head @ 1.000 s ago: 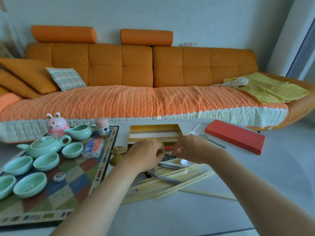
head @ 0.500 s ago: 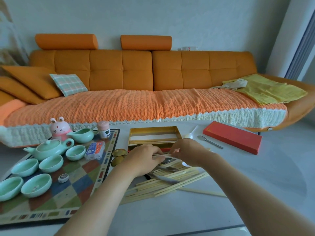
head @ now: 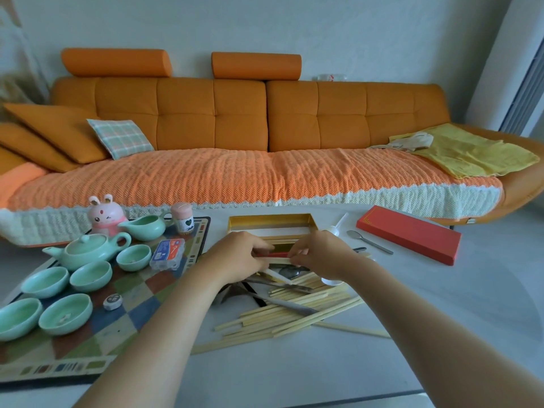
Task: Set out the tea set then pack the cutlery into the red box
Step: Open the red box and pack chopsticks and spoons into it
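The open box [head: 270, 221], gold inside, stands at the table's middle back; its red lid [head: 409, 237] lies to the right. My left hand [head: 238, 257] and my right hand [head: 319, 254] meet at the box's front edge, together pinching pale chopsticks [head: 278, 261] held level between them. A heap of loose chopsticks [head: 294, 313] and a table knife [head: 288, 304] lie below my hands. A metal spoon [head: 368, 241] and a white spoon [head: 338, 226] lie right of the box. The green teapot [head: 88, 250], pitcher [head: 144, 228] and several cups [head: 66, 318] sit on the chequered mat [head: 88, 337].
A pink rabbit figure [head: 106, 214], a small pink jar [head: 182, 220] and a clear plastic case [head: 167, 254] stand on the mat. An orange sofa [head: 235, 136] runs behind the table. Bare grey tabletop [head: 441, 304] lies to the right.
Both hands have lifted chopsticks from the heap and carried them a little toward the box's front edge. The view has tilted down slightly.
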A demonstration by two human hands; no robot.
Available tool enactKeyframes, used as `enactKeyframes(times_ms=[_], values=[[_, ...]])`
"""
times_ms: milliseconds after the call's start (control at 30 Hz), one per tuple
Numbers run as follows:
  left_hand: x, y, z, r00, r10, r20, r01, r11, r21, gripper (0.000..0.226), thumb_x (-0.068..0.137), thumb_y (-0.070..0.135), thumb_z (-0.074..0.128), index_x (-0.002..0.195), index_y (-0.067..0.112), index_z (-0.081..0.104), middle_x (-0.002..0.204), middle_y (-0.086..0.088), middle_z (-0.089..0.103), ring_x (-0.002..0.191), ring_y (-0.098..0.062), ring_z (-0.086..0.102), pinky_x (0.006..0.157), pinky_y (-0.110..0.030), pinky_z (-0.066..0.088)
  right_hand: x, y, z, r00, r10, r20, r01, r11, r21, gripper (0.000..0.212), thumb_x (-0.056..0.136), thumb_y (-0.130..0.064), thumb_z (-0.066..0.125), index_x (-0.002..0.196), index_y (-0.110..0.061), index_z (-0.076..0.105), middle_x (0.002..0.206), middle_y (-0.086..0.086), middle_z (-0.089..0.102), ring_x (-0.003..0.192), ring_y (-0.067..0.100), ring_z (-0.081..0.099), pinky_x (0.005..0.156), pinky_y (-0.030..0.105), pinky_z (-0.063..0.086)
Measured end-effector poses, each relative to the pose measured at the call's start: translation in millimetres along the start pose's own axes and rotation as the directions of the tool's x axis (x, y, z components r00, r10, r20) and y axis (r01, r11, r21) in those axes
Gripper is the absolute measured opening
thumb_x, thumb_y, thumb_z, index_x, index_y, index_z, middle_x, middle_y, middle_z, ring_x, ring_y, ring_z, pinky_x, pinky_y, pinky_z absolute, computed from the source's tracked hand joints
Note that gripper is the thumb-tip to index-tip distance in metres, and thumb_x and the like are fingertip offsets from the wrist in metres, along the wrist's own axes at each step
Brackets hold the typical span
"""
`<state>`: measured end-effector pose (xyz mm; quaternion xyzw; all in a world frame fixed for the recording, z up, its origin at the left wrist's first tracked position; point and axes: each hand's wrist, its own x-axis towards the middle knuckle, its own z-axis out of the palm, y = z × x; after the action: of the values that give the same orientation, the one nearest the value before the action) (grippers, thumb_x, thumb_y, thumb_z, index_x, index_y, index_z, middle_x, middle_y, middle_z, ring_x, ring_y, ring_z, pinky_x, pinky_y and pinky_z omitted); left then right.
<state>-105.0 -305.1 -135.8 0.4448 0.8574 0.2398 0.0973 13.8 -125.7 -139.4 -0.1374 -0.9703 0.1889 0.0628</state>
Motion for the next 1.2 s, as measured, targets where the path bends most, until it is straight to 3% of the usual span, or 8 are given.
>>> enactKeyframes(times_ms=[133, 233, 333, 500, 633, 867, 1067, 1200], values=[[-4.2, -4.8, -2.9, 1.000, -0.008, 0.006, 0.008, 0.999, 0.035, 0.040, 0.088, 0.036, 0.067, 0.127, 0.041, 0.061, 0.109, 0.015, 0.062, 0.094, -0.006, 0.059, 0.077, -0.024, 0.046, 4.8, -3.6, 3.0, 1.000, 0.004, -0.016, -0.004, 0.999, 0.052, 0.013, 0.092, -0.032, 0.065, 0.100, -0.029, 0.075, 0.091, -0.013, 0.067, 0.083, 0.010, 0.061, 0.073, 0.026, 0.051], [-2.8, -6.9, -1.3, 0.996, 0.044, -0.081, -0.038, 0.997, 0.071, 0.018, 0.096, 0.034, 0.057, 0.107, 0.034, 0.071, 0.094, 0.012, 0.068, 0.080, -0.012, 0.063, 0.066, -0.028, 0.047, 7.3, -7.6, 4.0, 0.999, -0.003, -0.034, 0.007, 0.992, 0.129, 0.012, 0.094, -0.028, 0.062, 0.099, -0.027, 0.073, 0.088, -0.015, 0.065, 0.083, 0.008, 0.061, 0.069, 0.018, 0.046], [0.3, -12.3, -8.3, 0.969, 0.074, -0.234, -0.056, 0.995, 0.086, 0.018, 0.099, 0.030, 0.054, 0.095, 0.029, 0.071, 0.081, 0.015, 0.064, 0.067, -0.008, 0.058, 0.057, -0.026, 0.040, 7.5, -9.4, -0.3, 0.997, 0.010, -0.075, 0.005, 0.981, 0.193, 0.016, 0.097, -0.023, 0.058, 0.106, -0.023, 0.072, 0.088, -0.012, 0.064, 0.075, 0.009, 0.060, 0.066, 0.021, 0.047], [13.1, -34.5, -20.1, 0.910, 0.022, -0.413, -0.031, 0.999, -0.013, 0.016, 0.099, 0.028, 0.054, 0.103, 0.029, 0.070, 0.091, 0.014, 0.065, 0.080, -0.006, 0.057, 0.064, -0.026, 0.042, 21.5, 0.6, -3.8, 0.980, 0.005, -0.201, 0.028, 0.986, 0.162, 0.028, 0.099, -0.011, 0.052, 0.116, -0.021, 0.071, 0.110, -0.005, 0.067, 0.095, 0.014, 0.061, 0.085, 0.026, 0.047], [27.6, -47.2, -9.1, 0.862, 0.078, -0.502, -0.003, 0.989, 0.148, 0.026, 0.098, 0.022, 0.054, 0.120, 0.022, 0.067, 0.115, 0.003, 0.061, 0.112, -0.020, 0.050, 0.090, -0.036, 0.044, 43.8, 6.9, 0.2, 0.956, 0.009, -0.295, 0.013, 0.997, 0.073, 0.032, 0.100, -0.007, 0.047, 0.119, -0.017, 0.070, 0.114, 0.001, 0.066, 0.106, 0.021, 0.059, 0.092, 0.035, 0.049], [41.4, -49.6, 6.3, 0.946, 0.176, -0.272, -0.088, 0.948, 0.306, 0.039, 0.103, 0.029, 0.035, 0.134, 0.020, 0.058, 0.139, 0.004, 0.054, 0.128, -0.017, 0.046, 0.107, -0.036, 0.031, 78.0, 10.9, 5.2, 0.976, 0.106, -0.189, -0.143, 0.971, -0.192, 0.057, 0.087, 0.011, 0.044, 0.122, -0.027, 0.067, 0.123, -0.001, 0.063, 0.103, 0.021, 0.062, 0.084, 0.035, 0.056], [47.8, -54.7, 13.7, 0.994, 0.067, -0.087, -0.027, 0.913, 0.406, 0.052, 0.102, 0.043, 0.022, 0.139, 0.022, 0.052, 0.148, 0.004, 0.046, 0.137, -0.014, 0.035, 0.111, -0.041, 0.024, 93.9, 11.5, 11.3, 0.981, 0.129, -0.148, -0.133, 0.991, -0.022, 0.053, 0.090, 0.010, 0.042, 0.124, -0.023, 0.067, 0.128, 0.002, 0.062, 0.095, 0.017, 0.064, 0.082, 0.028, 0.055], [49.5, -51.8, 15.7, 0.996, 0.055, -0.077, -0.015, 0.897, 0.441, 0.054, 0.101, 0.044, 0.019, 0.140, 0.023, 0.051, 0.152, 0.002, 0.041, 0.140, -0.016, 0.030, 0.113, -0.043, 0.024, 90.4, 7.4, 10.5, 0.983, 0.104, -0.152, -0.092, 0.992, 0.085, 0.044, 0.096, -0.002, 0.041, 0.120, -0.024, 0.070, 0.114, -0.001, 0.066, 0.060, -0.001, 0.045, 0.058, 0.013, 0.039]])
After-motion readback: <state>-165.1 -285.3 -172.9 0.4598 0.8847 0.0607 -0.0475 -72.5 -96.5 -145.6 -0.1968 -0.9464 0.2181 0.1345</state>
